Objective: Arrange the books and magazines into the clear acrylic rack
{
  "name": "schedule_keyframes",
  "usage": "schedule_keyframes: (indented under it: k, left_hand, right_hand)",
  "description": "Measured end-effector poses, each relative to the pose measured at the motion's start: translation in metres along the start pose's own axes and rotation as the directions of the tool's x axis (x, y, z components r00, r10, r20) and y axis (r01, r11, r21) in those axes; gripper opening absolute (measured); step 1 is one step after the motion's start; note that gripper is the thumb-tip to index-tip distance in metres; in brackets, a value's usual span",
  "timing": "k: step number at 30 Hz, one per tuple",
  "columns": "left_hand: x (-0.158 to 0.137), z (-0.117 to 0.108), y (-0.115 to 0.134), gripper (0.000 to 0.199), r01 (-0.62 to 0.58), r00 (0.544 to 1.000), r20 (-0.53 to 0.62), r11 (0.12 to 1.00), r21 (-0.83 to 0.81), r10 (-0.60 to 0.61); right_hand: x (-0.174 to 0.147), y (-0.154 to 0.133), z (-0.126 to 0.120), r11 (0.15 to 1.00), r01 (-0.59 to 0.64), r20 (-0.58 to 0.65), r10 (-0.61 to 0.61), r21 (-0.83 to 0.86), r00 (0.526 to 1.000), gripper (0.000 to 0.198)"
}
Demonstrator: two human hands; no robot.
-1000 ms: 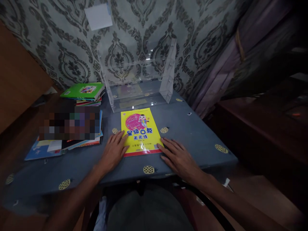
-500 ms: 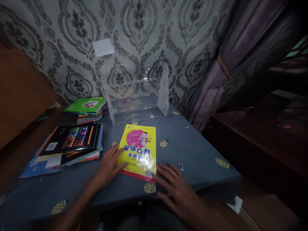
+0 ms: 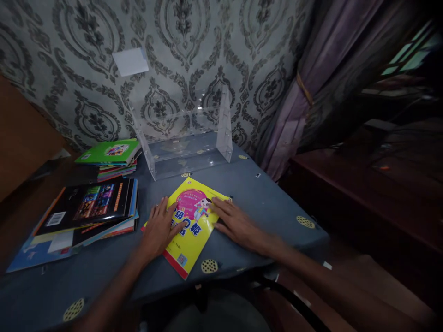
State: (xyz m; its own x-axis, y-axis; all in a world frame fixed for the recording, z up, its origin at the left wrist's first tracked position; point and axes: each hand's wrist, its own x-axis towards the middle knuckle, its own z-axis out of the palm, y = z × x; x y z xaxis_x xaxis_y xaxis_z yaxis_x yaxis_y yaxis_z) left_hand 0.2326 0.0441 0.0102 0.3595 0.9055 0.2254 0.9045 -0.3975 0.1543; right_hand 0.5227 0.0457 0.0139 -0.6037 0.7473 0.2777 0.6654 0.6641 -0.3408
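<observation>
A person's left hand (image 3: 159,230), fingers spread, rests across the left side of a yellow book (image 3: 196,235) lying askew near the close edge of a blue-gray table (image 3: 266,216), head view; the right hand (image 3: 235,222), fingers extended, touches its right side. A clear rack (image 3: 224,133) stands beyond, black-covered book (image 3: 86,205) at left.

The yellow book (image 3: 198,244) bears a partly covered blue title (image 3: 194,229) including 口算 and a QR code (image 3: 182,259), the black book (image 3: 119,203) a barcode (image 3: 56,218).
</observation>
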Motion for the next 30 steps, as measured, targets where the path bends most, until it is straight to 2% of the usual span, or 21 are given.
schedule_keyframes:
  k: [3,6,9,12,15,18,22,25,30]
  left_hand:
    - [0.003,-0.001,-0.004,0.057,-0.022,0.999,0.024,1.000,0.001,0.022]
    - [0.012,-0.004,-0.010,0.058,-0.059,0.996,0.059,0.998,-0.016,0.059]
    - [0.025,-0.008,-0.018,0.058,-0.109,0.988,0.111,0.994,-0.033,0.112]
    - [0.038,-0.012,-0.018,0.053,-0.160,0.978,0.134,0.987,-0.005,0.159]
    - [0.042,-0.015,0.002,0.048,-0.173,0.982,0.089,0.984,0.046,0.168]
    - [0.040,-0.018,0.039,0.049,-0.191,0.979,0.073,0.981,0.036,0.188]
    - [0.038,-0.023,0.084,0.058,-0.192,0.968,0.173,0.979,0.062,0.179]
    - [0.041,-0.026,0.100,0.052,-0.192,0.958,0.238,0.973,0.125,0.159]
    - [0.041,-0.025,0.109,0.035,-0.239,0.944,0.274,0.954,0.183,0.184]
  right_hand:
    - [-0.009,0.023,0.001,0.993,-0.094,-0.035,0.091,-0.078,0.995,0.051]
    - [-0.017,0.031,-0.001,0.987,-0.133,-0.076,0.127,-0.086,0.989,0.048]
    - [-0.018,0.030,-0.006,0.986,-0.165,-0.126,0.159,-0.037,0.979,0.042]
    - [-0.016,0.028,-0.013,0.979,-0.188,-0.182,0.201,0.085,0.963,0.039]
    - [-0.017,0.028,-0.019,0.952,-0.219,-0.208,0.264,0.214,0.942,0.037]
    - [-0.018,0.029,-0.022,0.910,-0.274,-0.203,0.345,0.310,0.916,0.036]
    - [-0.019,0.031,-0.022,0.857,-0.311,-0.190,0.414,0.410,0.890,0.037]
    - [-0.019,0.032,-0.022,0.816,-0.317,-0.175,0.445,0.484,0.878,0.037]
    - [-0.020,0.034,-0.024,0.748,-0.309,-0.164,0.483,0.587,0.860,0.041]
